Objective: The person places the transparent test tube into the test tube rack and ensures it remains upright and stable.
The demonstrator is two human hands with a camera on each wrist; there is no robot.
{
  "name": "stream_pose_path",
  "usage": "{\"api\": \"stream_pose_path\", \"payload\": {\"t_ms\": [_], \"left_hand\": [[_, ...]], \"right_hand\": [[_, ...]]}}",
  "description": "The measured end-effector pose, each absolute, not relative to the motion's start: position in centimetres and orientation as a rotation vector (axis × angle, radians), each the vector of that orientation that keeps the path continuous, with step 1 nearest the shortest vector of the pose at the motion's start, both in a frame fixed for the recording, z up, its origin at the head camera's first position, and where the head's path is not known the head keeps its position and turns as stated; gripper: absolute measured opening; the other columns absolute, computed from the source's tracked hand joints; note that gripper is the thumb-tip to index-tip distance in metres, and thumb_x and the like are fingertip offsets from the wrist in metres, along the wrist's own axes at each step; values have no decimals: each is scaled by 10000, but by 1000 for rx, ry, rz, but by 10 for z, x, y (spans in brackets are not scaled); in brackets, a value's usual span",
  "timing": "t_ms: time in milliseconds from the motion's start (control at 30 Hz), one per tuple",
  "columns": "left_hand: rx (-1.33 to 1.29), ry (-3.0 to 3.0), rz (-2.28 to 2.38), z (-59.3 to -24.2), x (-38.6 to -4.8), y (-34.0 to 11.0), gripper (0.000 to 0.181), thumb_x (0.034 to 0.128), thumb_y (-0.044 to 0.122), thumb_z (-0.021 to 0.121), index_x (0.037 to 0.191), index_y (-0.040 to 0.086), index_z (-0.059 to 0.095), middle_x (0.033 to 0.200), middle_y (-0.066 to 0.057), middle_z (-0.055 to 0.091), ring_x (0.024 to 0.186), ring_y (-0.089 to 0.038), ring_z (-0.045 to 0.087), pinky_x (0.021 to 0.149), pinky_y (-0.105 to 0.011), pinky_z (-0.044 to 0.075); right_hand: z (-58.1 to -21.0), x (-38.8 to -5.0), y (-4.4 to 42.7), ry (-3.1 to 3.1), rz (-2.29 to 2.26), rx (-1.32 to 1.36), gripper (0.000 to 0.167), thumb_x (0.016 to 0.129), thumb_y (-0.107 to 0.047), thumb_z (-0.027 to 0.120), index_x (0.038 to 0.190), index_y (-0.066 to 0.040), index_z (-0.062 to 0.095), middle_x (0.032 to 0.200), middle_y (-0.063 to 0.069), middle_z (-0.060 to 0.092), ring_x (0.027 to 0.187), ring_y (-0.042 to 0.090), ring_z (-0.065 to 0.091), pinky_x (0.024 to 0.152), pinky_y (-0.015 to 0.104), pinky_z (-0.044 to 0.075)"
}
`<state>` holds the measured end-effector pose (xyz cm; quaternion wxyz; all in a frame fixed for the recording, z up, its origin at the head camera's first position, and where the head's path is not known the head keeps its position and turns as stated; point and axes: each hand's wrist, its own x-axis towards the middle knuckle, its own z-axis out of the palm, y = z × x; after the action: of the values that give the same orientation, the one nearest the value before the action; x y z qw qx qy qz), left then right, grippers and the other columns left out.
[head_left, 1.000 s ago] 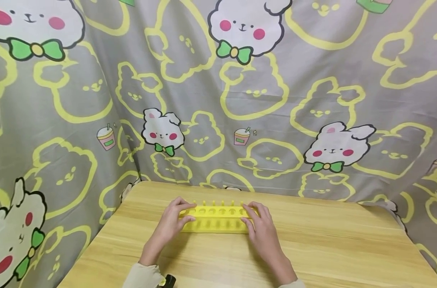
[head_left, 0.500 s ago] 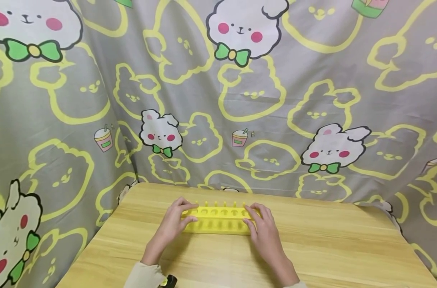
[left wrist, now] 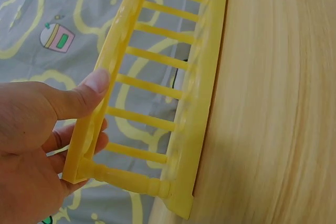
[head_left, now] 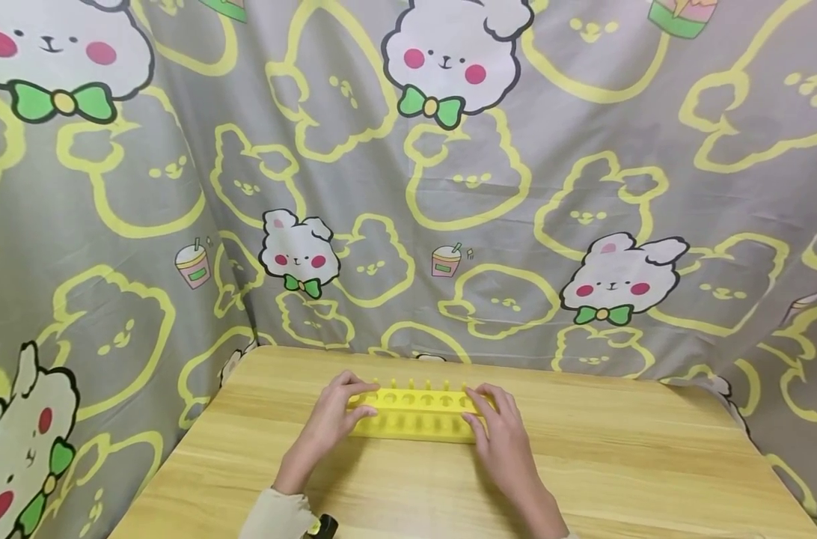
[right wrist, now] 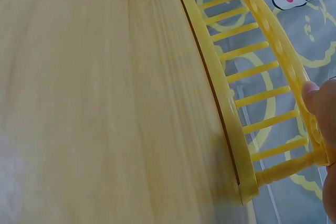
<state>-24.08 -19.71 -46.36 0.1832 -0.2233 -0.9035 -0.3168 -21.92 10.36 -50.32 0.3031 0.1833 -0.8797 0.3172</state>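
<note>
Yellow rack (head_left: 415, 434) shifts farther from the surface's (head_left: 203, 457) left edge; repositioning, I judge, left hand (head_left: 333, 413) and right hand (head_left: 504, 430) fingers clamping it.

The rack (head_left: 418, 409) seems to stand crosswise on the table (head_left: 617, 457), though its underside is hard to see, with the left hand (head_left: 337, 413) at its left end and the right hand (head_left: 501, 421) at its right. Behind the table, and along both sides, hangs the curtain (head_left: 375, 172).
</note>
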Motion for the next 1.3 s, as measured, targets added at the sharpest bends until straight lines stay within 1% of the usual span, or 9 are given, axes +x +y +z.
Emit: {"api": "stream_pose_path", "payload": {"t_ms": [200, 467, 667, 833, 1133, 1300], "left_hand": [[-626, -2560, -944, -460, -246, -190, 391, 792, 61, 858, 1170, 21, 767, 958, -81, 597, 832, -187, 543, 707, -296, 474], [-662, -2606, -968, -462, -245, -183, 381, 823, 81, 837, 1189, 13, 758, 973, -83, 602, 846, -187, 552, 718, -297, 481], [-627, -2637, -1003, -462, -245, -178, 372, 832, 92, 836, 1192, 35, 761, 1009, -94, 617, 885, -215, 587, 764, -329, 512], [-622, -2620, -1005, -462, -244, -174, 369, 832, 82, 838, 1190, 39, 763, 1007, -68, 617, 892, -207, 592, 752, -321, 512], [-640, -2594, -949, -462, -244, -173, 377, 830, 69, 834, 1197, 23, 758, 1035, -113, 626, 903, -251, 606, 711, -305, 495], [-657, -2593, -954, -463, -247, -170, 377, 833, 68, 833, 1200, 34, 758, 1037, -116, 623, 897, -240, 595, 715, -302, 498]], "right_hand": [[-501, -220, 109, -2336, 837, 474, 408, 932, -123, 770, 1322, -46, 683, 1281, 103, 587, 1223, 275, 512, 993, 481, 506], [-503, -213, 118, -2340, 829, 460, 414, 911, -95, 789, 1309, -43, 689, 1283, 112, 591, 1233, 284, 512, 971, 493, 524], [-504, -211, 122, -2345, 824, 448, 419, 914, -103, 786, 1316, -42, 685, 1279, 100, 588, 1216, 287, 517, 964, 504, 521], [-505, -210, 125, -2341, 822, 444, 419, 914, -105, 786, 1316, -44, 685, 1280, 90, 583, 1226, 290, 514, 954, 512, 524], [-505, -213, 125, -2330, 835, 450, 423, 909, -87, 788, 1313, -23, 681, 1285, 124, 588, 1228, 298, 510, 959, 508, 520], [-504, -212, 128, -2337, 832, 444, 426, 905, -88, 792, 1311, -18, 681, 1283, 124, 586, 1218, 301, 511, 955, 513, 522]]}}
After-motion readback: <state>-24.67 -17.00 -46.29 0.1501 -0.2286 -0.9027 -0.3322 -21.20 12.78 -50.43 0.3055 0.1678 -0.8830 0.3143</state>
